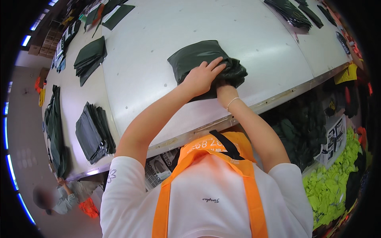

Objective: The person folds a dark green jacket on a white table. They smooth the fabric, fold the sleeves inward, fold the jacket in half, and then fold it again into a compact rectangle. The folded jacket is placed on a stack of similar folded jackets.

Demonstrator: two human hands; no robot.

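Note:
A folded bundle of shiny dark green fabric (pixel 196 57) lies on the white table (pixel 139 79) in front of me; its exact kind is not clear. My left hand (pixel 203 79) rests on top of it, fingers stretched out and apart, the fingertips at the crumpled right part. Below that part, my right hand (pixel 227 94) reaches in under the loose layers near the table's front side. The fabric covers its fingers, so their grip cannot be seen. A thin bracelet circles the right wrist.
Dark green stacks (pixel 93 133) lie on the left, with another stack (pixel 90 57) behind. More dark pieces (pixel 289 16) are at the far right. Beneath the table edge (pixel 278 99) are dark cloth and a bright yellow-green pile (pixel 329 190). A person (pixel 65 200) is at the lower left.

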